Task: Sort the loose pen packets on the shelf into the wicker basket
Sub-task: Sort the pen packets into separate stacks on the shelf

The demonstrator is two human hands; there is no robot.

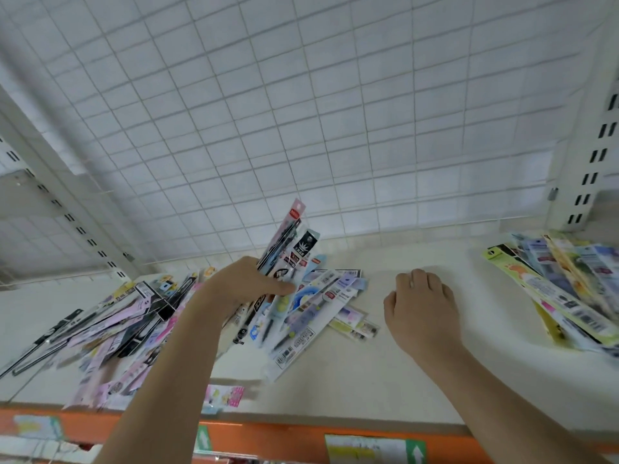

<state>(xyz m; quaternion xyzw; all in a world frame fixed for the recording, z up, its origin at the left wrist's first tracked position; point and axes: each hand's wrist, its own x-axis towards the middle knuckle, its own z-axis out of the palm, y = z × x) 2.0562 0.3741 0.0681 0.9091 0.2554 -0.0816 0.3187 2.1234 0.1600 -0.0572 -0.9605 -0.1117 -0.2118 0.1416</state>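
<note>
My left hand [248,283] grips a small bunch of pen packets [287,242] and holds them upright above the shelf [418,363]. Beneath it, a loose heap of pen packets [308,313] spreads over the shelf's middle, and more packets [110,329] lie scattered to the left. My right hand [422,306] hovers over bare shelf to the right of the heap with its fingers curled, and it holds nothing. No wicker basket is in view.
A second stack of packets [562,289] lies at the shelf's far right. A white wire grid [301,112] backs the shelf, flanked by slotted uprights [596,155]. An orange price rail [284,437] with labels runs along the front edge.
</note>
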